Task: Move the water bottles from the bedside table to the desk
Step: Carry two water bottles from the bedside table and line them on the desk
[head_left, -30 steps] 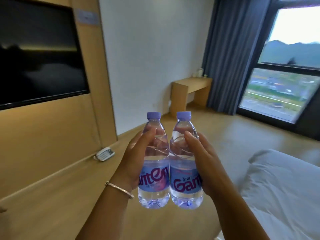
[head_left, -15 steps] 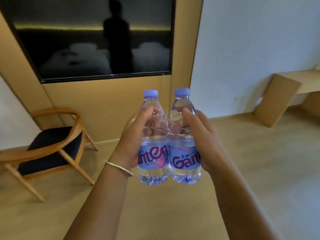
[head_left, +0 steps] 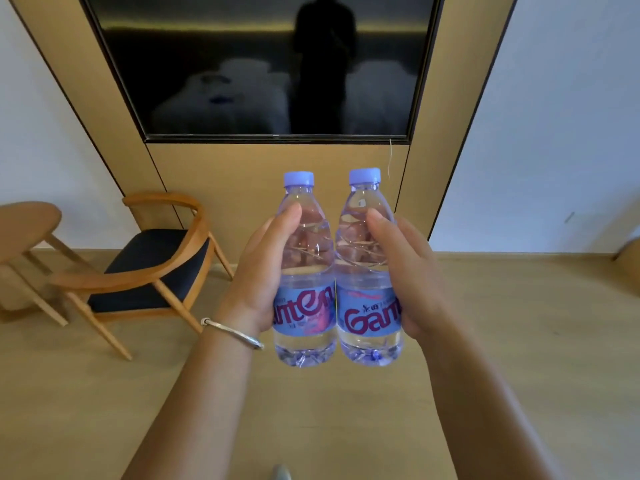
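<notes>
Two clear water bottles with lilac caps and blue labels are held upright side by side in front of me, touching each other. My left hand (head_left: 263,268), with a silver bangle on the wrist, grips the left bottle (head_left: 304,313) around its middle. My right hand (head_left: 412,275) grips the right bottle (head_left: 369,317) the same way. Both bottles are off any surface, above the wooden floor. The desk and the bedside table are not in view.
A wooden armchair with a dark seat (head_left: 145,271) stands at the left, beside a round wooden table (head_left: 24,223) at the left edge. A dark television (head_left: 249,64) hangs on a wooden wall panel straight ahead. Open wooden floor lies below and to the right.
My view has swung left from the window and bed to face the television; the armchair and round table have come into view. Both hands keep the same hold on the bottles.
</notes>
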